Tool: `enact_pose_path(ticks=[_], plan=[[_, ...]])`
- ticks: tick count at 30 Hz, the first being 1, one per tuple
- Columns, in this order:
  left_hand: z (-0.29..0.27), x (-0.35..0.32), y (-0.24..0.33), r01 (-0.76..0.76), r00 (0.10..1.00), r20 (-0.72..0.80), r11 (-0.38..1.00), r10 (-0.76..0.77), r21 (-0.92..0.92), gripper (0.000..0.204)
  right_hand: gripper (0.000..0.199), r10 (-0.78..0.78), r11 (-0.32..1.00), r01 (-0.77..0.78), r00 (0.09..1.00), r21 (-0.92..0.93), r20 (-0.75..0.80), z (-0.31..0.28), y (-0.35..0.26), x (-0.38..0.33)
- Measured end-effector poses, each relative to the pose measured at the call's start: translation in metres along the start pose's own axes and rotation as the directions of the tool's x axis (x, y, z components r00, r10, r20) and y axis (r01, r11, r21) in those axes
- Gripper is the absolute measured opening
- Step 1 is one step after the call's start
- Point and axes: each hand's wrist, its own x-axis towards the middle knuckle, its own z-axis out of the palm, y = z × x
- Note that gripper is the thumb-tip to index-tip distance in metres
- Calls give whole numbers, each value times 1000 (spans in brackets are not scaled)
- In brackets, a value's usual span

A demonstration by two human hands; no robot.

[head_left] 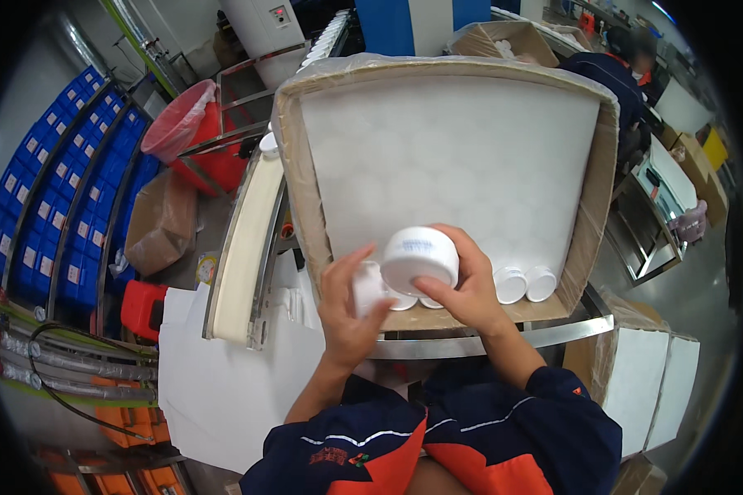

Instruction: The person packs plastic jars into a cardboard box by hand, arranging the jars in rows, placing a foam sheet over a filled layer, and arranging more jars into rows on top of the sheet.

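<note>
My right hand (468,285) grips a round white plastic jar (421,257) with small blue print, its thumb against the near side and its fingers behind. It is held tilted above the near edge of a large carton (590,239). My left hand (345,307), slightly blurred, curves its thumb and fingers around a second white jar (370,289), partly hidden. More white jars stand along the carton's near side: two show to the right of my right hand, including one jar (511,285). Others are partly covered beneath my hands. A pale translucent sheet (454,157) covers the carton's inside.
A narrow conveyor (248,239) runs along the carton's left, with a white jar (269,146) at its far end. White sheets (223,363) lie at the near left. Blue bins (58,190) and a red barrel (191,124) stand left. A person (607,78) works at the far right.
</note>
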Motion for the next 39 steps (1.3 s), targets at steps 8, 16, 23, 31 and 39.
enact_pose_path(ticks=[8, 16, 23, 31, 39], plan=[[5, -3, -12, 379, 642, 458, -264, -615, -887, 39, 54, -211, 973, 210, 978, -93, 1, -34, -4, -38], [9, -19, 5, 492, 720, 411, -5, -559, -870, 54, 52, -258, 964, 257, 966, -65, 1, -37, -6, -46], [13, -27, 6, 480, 750, 384, 43, -539, -876, 63, 54, -285, 926, 259, 957, -273, -57, -47, -8, -48], [24, -41, -5, 544, 699, 451, 3, -555, -839, 80, 52, -67, 686, -380, 816, -620, -574, -178, 17, -65], [47, -34, 4, 618, 626, 604, -158, -494, -770, 80, 54, -267, 207, -534, 775, -820, -572, -229, 62, -100]])
